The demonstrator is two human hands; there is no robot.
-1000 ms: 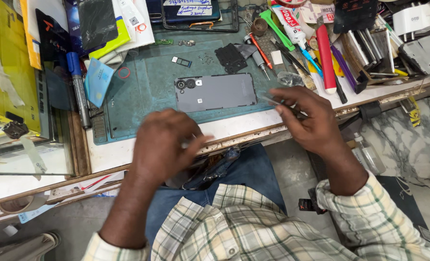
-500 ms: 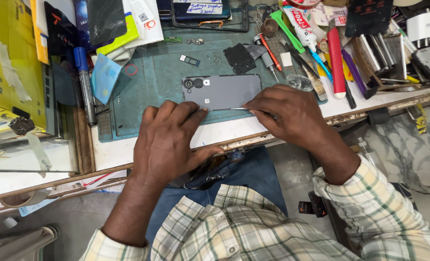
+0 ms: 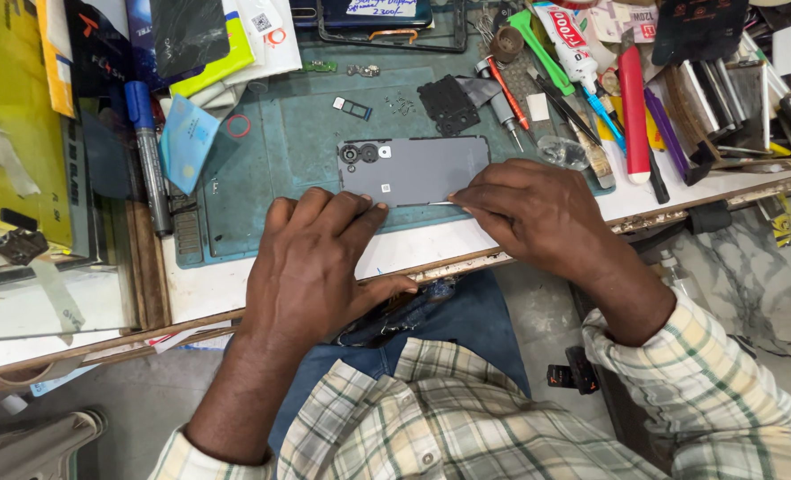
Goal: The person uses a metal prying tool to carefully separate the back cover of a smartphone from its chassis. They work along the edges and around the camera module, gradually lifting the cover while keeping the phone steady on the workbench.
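Note:
A grey phone [image 3: 417, 167] lies back up on the green work mat [image 3: 271, 187], its camera lenses at the left end. My left hand [image 3: 311, 258] rests flat on the mat with its fingertips against the phone's near edge. My right hand [image 3: 529, 213] pinches a thin metal pry tool [image 3: 438, 203] whose tip lies along the phone's near edge, next to my left fingertips.
A black plate [image 3: 449, 102] and a small tray [image 3: 353, 108] lie on the mat behind the phone. Screwdrivers, tubes and pens crowd the back right [image 3: 609, 80]. A blue marker [image 3: 146, 151] and yellow boxes [image 3: 13, 116] stand at the left. The bench edge [image 3: 520, 253] runs below my hands.
Both hands have moved forward from the bench edge to the phone's near edge. The right hand has brought the thin tool against the phone.

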